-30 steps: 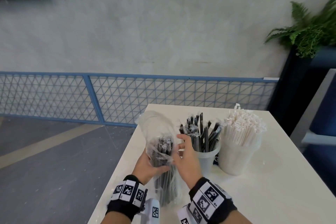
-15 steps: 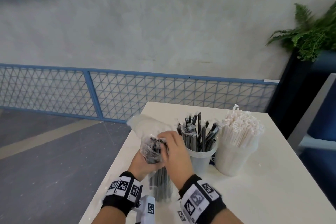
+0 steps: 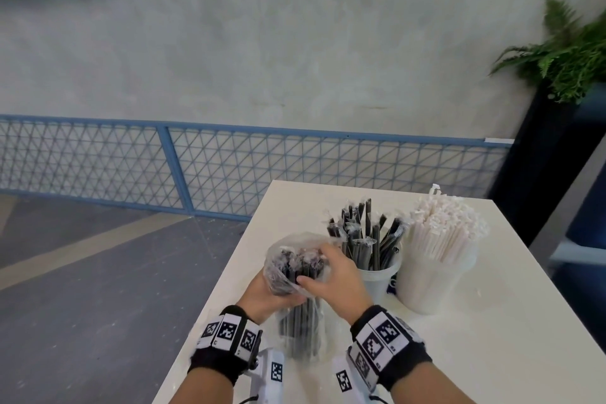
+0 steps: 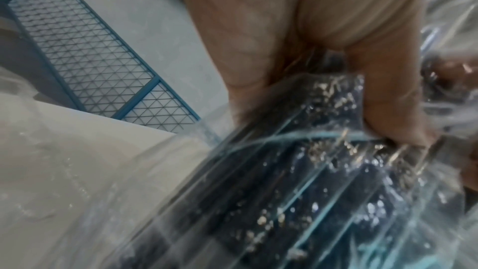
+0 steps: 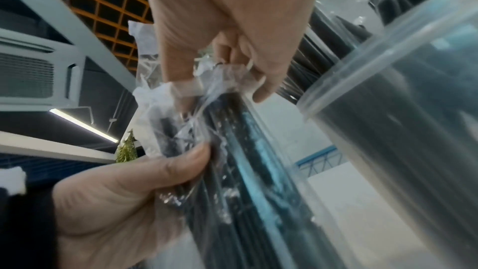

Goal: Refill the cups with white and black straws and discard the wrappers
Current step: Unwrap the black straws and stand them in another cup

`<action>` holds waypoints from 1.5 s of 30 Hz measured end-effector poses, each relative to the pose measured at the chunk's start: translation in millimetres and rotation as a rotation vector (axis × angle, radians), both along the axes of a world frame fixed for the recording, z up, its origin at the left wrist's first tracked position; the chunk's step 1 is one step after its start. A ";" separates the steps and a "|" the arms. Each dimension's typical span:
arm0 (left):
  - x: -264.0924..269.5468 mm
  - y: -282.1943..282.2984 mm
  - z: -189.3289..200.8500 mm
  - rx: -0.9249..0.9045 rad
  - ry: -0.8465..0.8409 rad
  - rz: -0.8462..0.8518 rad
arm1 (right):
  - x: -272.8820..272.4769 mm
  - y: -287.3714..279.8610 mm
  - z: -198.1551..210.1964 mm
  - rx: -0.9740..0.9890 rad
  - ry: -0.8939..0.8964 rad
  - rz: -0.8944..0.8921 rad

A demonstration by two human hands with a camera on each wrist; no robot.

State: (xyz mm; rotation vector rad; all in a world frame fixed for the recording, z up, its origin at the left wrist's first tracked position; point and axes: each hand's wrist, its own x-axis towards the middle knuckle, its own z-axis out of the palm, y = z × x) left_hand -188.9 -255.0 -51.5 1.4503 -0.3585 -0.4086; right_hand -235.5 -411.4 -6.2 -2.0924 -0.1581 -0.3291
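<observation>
While our left hand (image 3: 262,292) grips one upright bag of black straws (image 3: 300,285) on the table (image 3: 459,354), our right hand (image 3: 337,275) pinches its plastic top, beside two cups: black-straw cup (image 3: 377,279), white-straw cup (image 3: 433,282).

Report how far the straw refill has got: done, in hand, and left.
Done: the white straws look packed full in their cup. In hand: the left hand grips the bag of black straws upright on the table, while the right hand pinches its plastic top. Left: moving those into the black straw cup, which looks only partly filled, and discarding the wrapper.
</observation>
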 end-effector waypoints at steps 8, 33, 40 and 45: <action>-0.1 1.0 -3.4 0.047 -0.088 0.042 | 2.5 4.7 -4.8 0.131 0.102 0.041; 2.8 -8.6 -6.6 0.091 -0.049 0.010 | 10.5 0.0 43.2 0.599 -0.090 -0.174; 4.9 -6.5 -3.7 0.118 -0.119 0.049 | -0.5 4.5 21.0 0.523 -0.040 -0.140; 4.8 -13.3 0.3 0.154 -0.182 0.058 | -12.6 16.5 3.5 0.483 -0.085 -0.283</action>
